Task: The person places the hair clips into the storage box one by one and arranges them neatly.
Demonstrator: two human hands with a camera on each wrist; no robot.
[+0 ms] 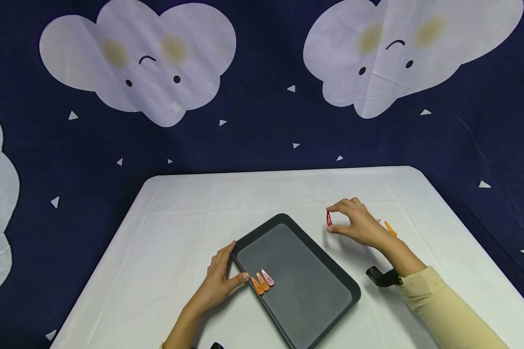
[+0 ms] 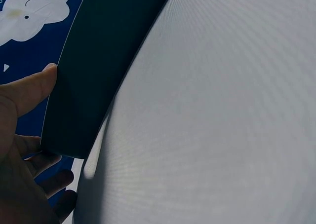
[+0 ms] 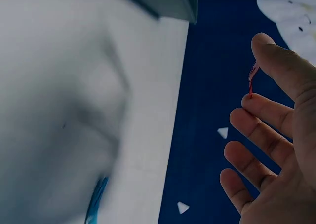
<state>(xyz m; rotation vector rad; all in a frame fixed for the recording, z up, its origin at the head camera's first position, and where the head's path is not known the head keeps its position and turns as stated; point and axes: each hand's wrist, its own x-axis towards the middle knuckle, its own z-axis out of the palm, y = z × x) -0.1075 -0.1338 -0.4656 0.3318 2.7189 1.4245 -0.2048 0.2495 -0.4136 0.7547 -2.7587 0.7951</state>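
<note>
My right hand [image 1: 358,225] is raised over the white table, to the right of the tray. It pinches a red snap hair clip [image 1: 329,218] by its ends between thumb and index finger; in the right wrist view the clip [image 3: 253,78] shows edge-on. My left hand [image 1: 220,274] holds the dark grey tray [image 1: 305,281] at its left corner, thumb on the rim. Inside the tray, by the left rim, two orange hair clips [image 1: 260,283] and a pink hair clip [image 1: 268,277] lie side by side. The left wrist view shows only the tray's outer wall [image 2: 94,76].
Behind my right wrist an orange hair clip [image 1: 390,228] lies on the white table [image 1: 192,208], beside a partly hidden pink piece [image 1: 379,220]. A dark blue cloth [image 1: 262,97] with clouds hangs behind the table. A blue strip [image 3: 96,202] shows low in the right wrist view.
</note>
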